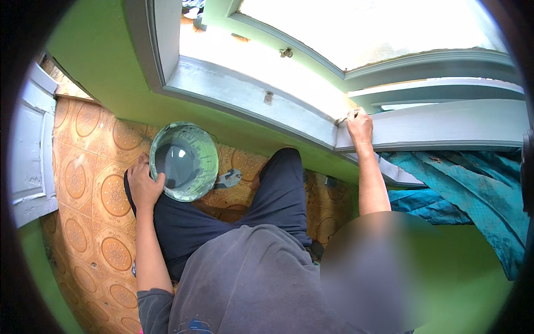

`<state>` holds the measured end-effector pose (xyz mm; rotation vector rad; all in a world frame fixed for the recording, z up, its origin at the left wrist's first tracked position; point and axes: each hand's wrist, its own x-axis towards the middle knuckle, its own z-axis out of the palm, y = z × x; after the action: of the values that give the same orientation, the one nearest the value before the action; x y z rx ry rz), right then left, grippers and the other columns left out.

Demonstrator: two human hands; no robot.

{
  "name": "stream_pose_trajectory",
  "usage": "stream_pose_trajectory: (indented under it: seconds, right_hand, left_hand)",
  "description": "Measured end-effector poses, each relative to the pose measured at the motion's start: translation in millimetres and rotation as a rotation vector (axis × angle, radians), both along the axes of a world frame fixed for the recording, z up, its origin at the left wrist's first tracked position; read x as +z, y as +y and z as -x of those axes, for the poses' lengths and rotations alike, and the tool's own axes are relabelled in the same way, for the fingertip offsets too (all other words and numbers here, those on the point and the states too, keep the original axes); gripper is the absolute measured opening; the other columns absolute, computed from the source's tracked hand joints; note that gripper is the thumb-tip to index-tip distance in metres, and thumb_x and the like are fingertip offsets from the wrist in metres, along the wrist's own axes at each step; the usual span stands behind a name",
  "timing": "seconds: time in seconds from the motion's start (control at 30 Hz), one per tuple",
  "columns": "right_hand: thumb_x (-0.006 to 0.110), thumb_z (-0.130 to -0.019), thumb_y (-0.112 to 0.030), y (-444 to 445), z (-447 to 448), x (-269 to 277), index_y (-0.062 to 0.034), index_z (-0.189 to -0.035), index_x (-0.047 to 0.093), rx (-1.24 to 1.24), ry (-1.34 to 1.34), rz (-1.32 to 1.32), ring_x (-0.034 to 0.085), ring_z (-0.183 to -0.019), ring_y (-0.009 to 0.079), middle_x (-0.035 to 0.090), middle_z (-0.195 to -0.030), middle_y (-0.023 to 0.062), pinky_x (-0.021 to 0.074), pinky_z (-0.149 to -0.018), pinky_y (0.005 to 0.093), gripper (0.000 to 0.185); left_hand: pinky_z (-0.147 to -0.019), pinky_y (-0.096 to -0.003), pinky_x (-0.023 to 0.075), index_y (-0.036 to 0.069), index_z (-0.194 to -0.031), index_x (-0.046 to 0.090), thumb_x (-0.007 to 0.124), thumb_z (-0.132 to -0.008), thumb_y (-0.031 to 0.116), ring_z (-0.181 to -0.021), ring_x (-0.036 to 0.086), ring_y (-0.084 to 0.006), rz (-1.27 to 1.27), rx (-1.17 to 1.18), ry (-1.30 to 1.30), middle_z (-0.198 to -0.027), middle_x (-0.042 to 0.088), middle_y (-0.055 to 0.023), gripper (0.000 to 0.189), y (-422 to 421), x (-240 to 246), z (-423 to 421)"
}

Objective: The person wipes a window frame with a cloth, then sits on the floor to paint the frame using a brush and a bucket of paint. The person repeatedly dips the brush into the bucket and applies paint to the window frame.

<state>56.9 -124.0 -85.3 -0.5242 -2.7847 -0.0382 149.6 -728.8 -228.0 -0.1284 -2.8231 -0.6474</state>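
My left hand (145,183) grips the near left side of a green bucket (212,167), fingers outside and thumb at the rim. Grey liquid lies in the bucket, and its inner wall is streaked with grey. The bucket is tilted and rests by my left knee. My right hand (359,125) is raised to the corner where the grey-white window sill (250,92) meets the side frame (438,125). Its fingers are closed around a small thing, perhaps a brush handle, mostly hidden by the hand.
A green wall (233,125) runs below the sill. A grey-smeared scrap (229,178) lies on the orange patterned floor tiles (117,195) beside the bucket. Teal cloth (471,183) hangs at the right. A pale panelled door (33,142) stands at the left. An open glazed window sash spans the top right.
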Motion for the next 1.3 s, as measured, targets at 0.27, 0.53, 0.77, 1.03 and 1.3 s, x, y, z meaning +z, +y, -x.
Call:
stream_pose_trajectory:
  seconds: [0.27,0.53,0.77,1.03,1.3]
  right_hand:
    - [0.056,-0.091,-0.029,-6.1,7.2,18.0,-0.0006,-0.093,0.070,0.032,0.001,0.024,0.069,-0.087,0.0455,0.070,-0.089,0.0279,0.0543,-0.081,0.0514,0.032]
    - [0.055,-0.092,-0.030,-6.1,12.3,6.9,-0.0009,-0.092,0.069,0.086,0.002,0.191,0.069,-0.087,0.0445,0.070,-0.089,0.0276,0.0546,-0.081,0.0502,0.032]
    - [0.059,-0.092,-0.028,3.1,8.8,-0.6,0.0020,-0.094,0.069,0.122,-0.019,-0.006,0.070,-0.085,0.0420,0.072,-0.088,0.0235,0.0554,-0.080,0.0465,0.032]
    - [0.060,-0.091,-0.026,9.1,17.4,10.9,0.0021,-0.092,0.068,0.048,-0.013,0.173,0.071,-0.081,0.0398,0.072,-0.085,0.0219,0.0557,-0.077,0.0458,0.030]
    - [0.055,-0.092,-0.032,-7.6,18.1,3.1,0.0014,-0.096,0.068,0.102,-0.089,0.456,0.068,-0.087,0.0451,0.070,-0.090,0.0268,0.0543,-0.082,0.0501,0.036]
  left_hand:
    - [-0.103,-0.0482,0.0407,-0.002,-0.091,0.066,0.066,-0.074,0.024,-0.099,0.060,-0.0358,0.034,0.032,-0.106,-0.099,0.066,-0.0185,0.030,-0.4,2.3,-0.8]
    - [-0.104,-0.0479,0.0400,-0.001,-0.092,0.068,0.066,-0.074,0.023,-0.101,0.060,-0.0347,0.005,0.040,-0.108,-0.098,0.068,-0.0168,0.030,2.1,6.3,-0.8]
    - [-0.104,-0.0476,0.0404,-0.001,-0.091,0.067,0.066,-0.074,0.023,-0.097,0.060,-0.0358,0.040,0.035,-0.098,-0.094,0.066,-0.0186,0.030,-0.1,-0.6,-0.3]
    - [-0.103,-0.0484,0.0412,-0.001,-0.089,0.067,0.065,-0.075,0.023,-0.096,0.060,-0.0366,0.039,0.034,-0.102,-0.095,0.066,-0.0195,0.029,1.7,2.6,-0.4]
    - [-0.102,-0.0486,0.0413,-0.001,-0.088,0.065,0.065,-0.074,0.023,-0.094,0.059,-0.0372,0.012,0.025,-0.059,-0.092,0.064,-0.0199,0.028,3.3,0.8,0.6]
